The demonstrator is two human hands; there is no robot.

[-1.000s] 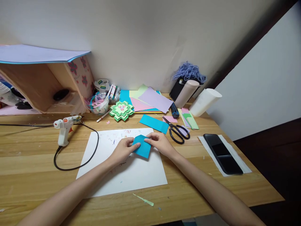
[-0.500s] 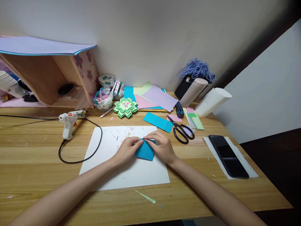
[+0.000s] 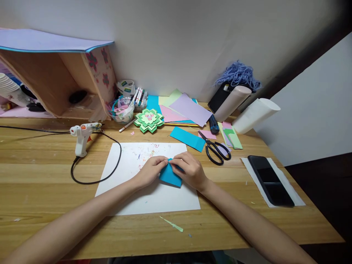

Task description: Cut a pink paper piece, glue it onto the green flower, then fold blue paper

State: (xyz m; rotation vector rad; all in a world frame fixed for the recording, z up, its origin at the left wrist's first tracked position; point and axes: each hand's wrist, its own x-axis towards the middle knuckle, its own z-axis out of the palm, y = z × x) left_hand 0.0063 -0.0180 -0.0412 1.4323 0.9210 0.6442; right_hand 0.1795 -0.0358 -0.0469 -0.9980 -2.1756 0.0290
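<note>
A small piece of blue paper [image 3: 170,178] is held between my two hands, over a white sheet [image 3: 132,201] marked with coloured specks. My left hand [image 3: 150,171] pinches its upper left edge between thumb and fingers. From the other side, my right hand [image 3: 190,170] grips the top corner, fingertips close to my left thumb. The fingers of my right hand cover part of the paper, so the fold there is hard to make out. Beyond my right hand lie black-handled scissors [image 3: 216,149] and a blue paper strip [image 3: 187,138].
On the left a white glue gun [image 3: 81,140] trails a looped black cable. A layered green paper flower [image 3: 149,120] sits before stacked coloured sheets [image 3: 189,110]. A phone [image 3: 271,181] rests at the right, and a pale green paper scrap [image 3: 172,224] lies near the front edge.
My right hand has come in over the blue paper's top corner, and its fingertips now meet my left thumb there. The paper's top is pinched together. The camera view has shifted slightly.
</note>
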